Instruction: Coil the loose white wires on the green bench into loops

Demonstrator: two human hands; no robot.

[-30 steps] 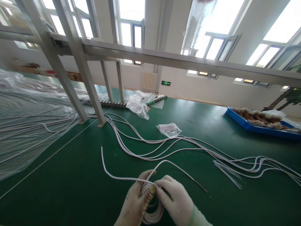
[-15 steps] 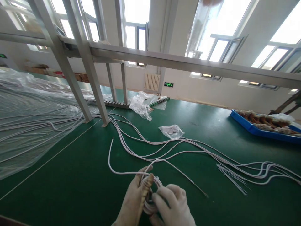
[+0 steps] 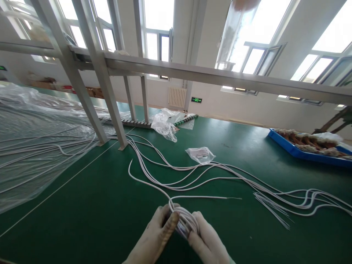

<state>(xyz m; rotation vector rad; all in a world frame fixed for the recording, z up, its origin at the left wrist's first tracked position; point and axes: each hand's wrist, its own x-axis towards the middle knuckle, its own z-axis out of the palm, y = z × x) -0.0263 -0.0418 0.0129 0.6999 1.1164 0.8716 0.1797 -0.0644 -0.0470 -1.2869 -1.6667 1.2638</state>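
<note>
A coil of white cable (image 3: 187,219) is held between both gloved hands at the bottom centre. My left hand (image 3: 162,227) pinches the coil's left side, its thumb lying across the front. On the right side, my right hand (image 3: 205,236) grips the coil between thumb and fingers. One loose cable end (image 3: 143,180) curves up to the left, and another (image 3: 203,197) runs out to the right, with a thin bare tip. Both gloves are whitish, and the left thumb looks stained.
Long white cables (image 3: 170,187) cross the green table (image 3: 90,220) beyond the hands. Farther back are a clear bag (image 3: 200,154) and metal posts (image 3: 110,88). At right lie thin white strips (image 3: 271,209) and a blue tray (image 3: 291,148).
The coil has turned and shows more of its loops. My right hand has moved from the coil's lower front to its right side. The loose right end has swung up to lie nearly level.
</note>
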